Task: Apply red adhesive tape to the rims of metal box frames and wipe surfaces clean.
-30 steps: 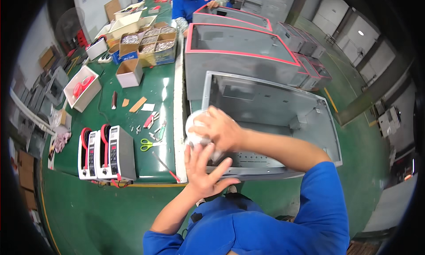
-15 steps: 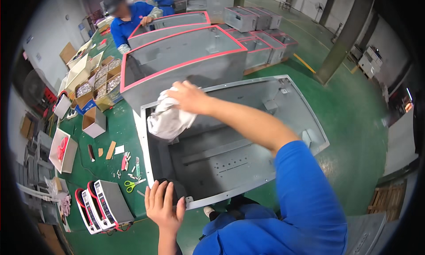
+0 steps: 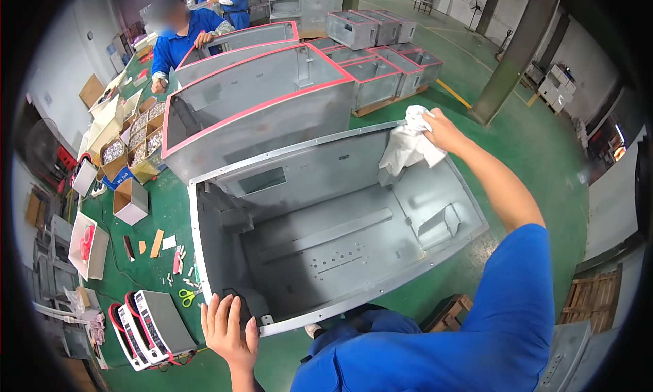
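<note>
In front of me an open grey metal cabinet [image 3: 340, 318] lies on its back with its hollow side up. My right hand [image 3: 443, 131] is closed around a crumpled white cloth [image 3: 408, 147] at the cabinet's far right corner, where the cloth covers part of the rim and hangs inside. My left hand [image 3: 230, 329] rests on the near left corner of the rim, fingers stretched out and holding nothing. Inside the cabinet are brackets, a rectangular cutout in the far wall and several small holes in the bottom.
Beyond stands another cabinet [image 3: 272, 123] with a pink-red rim, and a co-worker [image 3: 178, 41] in blue beside more. On the green table [image 3: 136, 256] lie green scissors [image 3: 188, 297], two boxy devices [image 3: 160, 327] and cartons [image 3: 130, 203]. A pillar [image 3: 520, 58] rises at the right.
My right hand has carried the cloth along the far rim from the left corner to the right corner. The left hand stays on its corner. The view has shifted slightly.
</note>
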The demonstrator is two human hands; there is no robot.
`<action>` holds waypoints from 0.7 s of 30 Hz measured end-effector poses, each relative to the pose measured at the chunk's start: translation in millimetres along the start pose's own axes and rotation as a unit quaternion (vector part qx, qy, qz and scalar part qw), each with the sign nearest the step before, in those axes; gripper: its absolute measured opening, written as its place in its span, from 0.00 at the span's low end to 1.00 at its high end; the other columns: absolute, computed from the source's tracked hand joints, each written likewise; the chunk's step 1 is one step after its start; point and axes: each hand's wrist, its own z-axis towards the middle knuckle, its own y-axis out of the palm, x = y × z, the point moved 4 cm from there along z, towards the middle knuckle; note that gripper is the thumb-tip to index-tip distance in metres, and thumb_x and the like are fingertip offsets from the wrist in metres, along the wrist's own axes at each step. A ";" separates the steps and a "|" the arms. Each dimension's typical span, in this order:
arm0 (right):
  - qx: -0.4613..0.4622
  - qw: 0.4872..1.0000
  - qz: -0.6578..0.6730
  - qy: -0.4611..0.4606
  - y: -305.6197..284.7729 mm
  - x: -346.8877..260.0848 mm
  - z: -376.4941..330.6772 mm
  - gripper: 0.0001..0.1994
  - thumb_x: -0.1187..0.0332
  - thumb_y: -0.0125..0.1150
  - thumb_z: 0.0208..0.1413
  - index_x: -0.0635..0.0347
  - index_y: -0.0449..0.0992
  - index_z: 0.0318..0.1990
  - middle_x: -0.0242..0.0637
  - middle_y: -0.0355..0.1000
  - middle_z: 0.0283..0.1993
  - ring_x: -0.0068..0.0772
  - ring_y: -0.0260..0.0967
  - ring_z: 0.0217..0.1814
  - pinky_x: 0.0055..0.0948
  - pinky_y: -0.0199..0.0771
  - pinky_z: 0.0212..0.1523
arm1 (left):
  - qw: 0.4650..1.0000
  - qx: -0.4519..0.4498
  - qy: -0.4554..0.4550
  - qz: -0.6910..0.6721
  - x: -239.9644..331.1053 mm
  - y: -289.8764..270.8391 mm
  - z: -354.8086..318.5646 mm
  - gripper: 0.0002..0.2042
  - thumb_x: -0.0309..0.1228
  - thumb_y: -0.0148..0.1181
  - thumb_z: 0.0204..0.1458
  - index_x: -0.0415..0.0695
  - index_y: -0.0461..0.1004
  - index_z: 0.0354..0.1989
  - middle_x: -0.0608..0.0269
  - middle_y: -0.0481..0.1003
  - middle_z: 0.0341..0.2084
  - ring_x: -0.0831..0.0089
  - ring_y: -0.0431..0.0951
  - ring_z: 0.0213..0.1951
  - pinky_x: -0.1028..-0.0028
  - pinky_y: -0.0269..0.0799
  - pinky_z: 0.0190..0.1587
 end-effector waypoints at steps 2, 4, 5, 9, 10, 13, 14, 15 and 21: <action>0.009 0.998 0.049 -0.042 -6.9 6.0 -25.5 0.18 0.71 0.55 0.45 0.62 0.65 0.46 0.48 0.59 0.44 0.49 0.60 0.46 0.35 0.61 0.47 | 1.000 -0.007 0.004 -0.003 -0.4 1.1 -1.5 0.17 0.36 0.50 0.44 0.39 0.71 0.40 0.55 0.71 0.38 0.53 0.67 0.47 0.54 0.53 0.55; -0.008 0.995 0.074 -0.068 -14.9 11.3 -53.5 0.16 0.71 0.55 0.45 0.63 0.66 0.43 0.47 0.60 0.43 0.48 0.60 0.45 0.35 0.62 0.46 | 1.000 -0.006 0.009 -0.001 -1.5 1.3 -2.1 0.17 0.35 0.50 0.44 0.40 0.71 0.41 0.56 0.71 0.39 0.53 0.67 0.48 0.54 0.53 0.55; -0.003 0.993 0.102 -0.067 -28.1 1.1 -74.1 0.14 0.71 0.55 0.44 0.63 0.67 0.40 0.45 0.62 0.40 0.46 0.61 0.43 0.34 0.62 0.44 | 1.000 -0.003 0.012 0.000 -2.1 1.4 -3.1 0.17 0.35 0.50 0.44 0.40 0.71 0.42 0.56 0.71 0.39 0.53 0.67 0.48 0.54 0.53 0.55; -0.103 0.986 0.129 0.013 -61.6 9.7 -162.2 0.16 0.67 0.56 0.43 0.61 0.68 0.42 0.45 0.63 0.39 0.44 0.62 0.43 0.33 0.63 0.44 | 0.999 0.011 0.041 -0.010 -0.8 4.1 -2.7 0.17 0.35 0.49 0.46 0.39 0.70 0.43 0.55 0.71 0.40 0.54 0.67 0.49 0.54 0.53 0.55; -0.118 0.982 0.141 0.041 -71.6 3.2 -182.0 0.16 0.67 0.56 0.43 0.61 0.69 0.41 0.44 0.64 0.38 0.43 0.63 0.42 0.32 0.63 0.43 | 0.999 0.016 0.043 -0.011 -1.6 4.1 -4.1 0.17 0.34 0.49 0.46 0.39 0.70 0.43 0.55 0.71 0.40 0.54 0.67 0.49 0.54 0.53 0.55; -0.042 0.979 0.164 0.116 -74.7 -6.3 -228.5 0.16 0.65 0.57 0.43 0.62 0.69 0.40 0.42 0.64 0.35 0.41 0.63 0.40 0.31 0.62 0.42 | 0.999 0.030 0.040 -0.016 -2.7 1.3 -8.1 0.16 0.34 0.48 0.47 0.39 0.70 0.43 0.55 0.71 0.41 0.54 0.67 0.49 0.54 0.53 0.55; -0.002 0.976 0.171 0.138 -70.0 -8.5 -242.1 0.16 0.65 0.57 0.43 0.62 0.69 0.40 0.42 0.64 0.35 0.41 0.64 0.39 0.30 0.62 0.42 | 0.998 0.032 0.047 -0.031 -0.4 1.6 -7.6 0.16 0.34 0.48 0.47 0.39 0.70 0.43 0.55 0.71 0.41 0.54 0.67 0.49 0.54 0.53 0.55; 0.065 0.978 0.122 0.154 -60.9 -14.7 -251.2 0.15 0.67 0.57 0.43 0.62 0.69 0.40 0.41 0.64 0.34 0.40 0.64 0.38 0.30 0.62 0.42 | 0.998 0.031 0.050 -0.037 -1.4 1.4 -6.1 0.16 0.34 0.48 0.48 0.39 0.70 0.43 0.55 0.71 0.41 0.53 0.67 0.49 0.54 0.53 0.55; 0.252 0.933 0.234 0.107 -25.3 -150.0 -276.3 0.16 0.70 0.55 0.42 0.68 0.67 0.40 0.47 0.65 0.39 0.42 0.66 0.42 0.31 0.64 0.45 | 0.987 0.051 0.065 -0.140 -6.9 -2.4 -4.5 0.17 0.34 0.49 0.46 0.38 0.71 0.43 0.52 0.70 0.42 0.52 0.66 0.49 0.56 0.55 0.53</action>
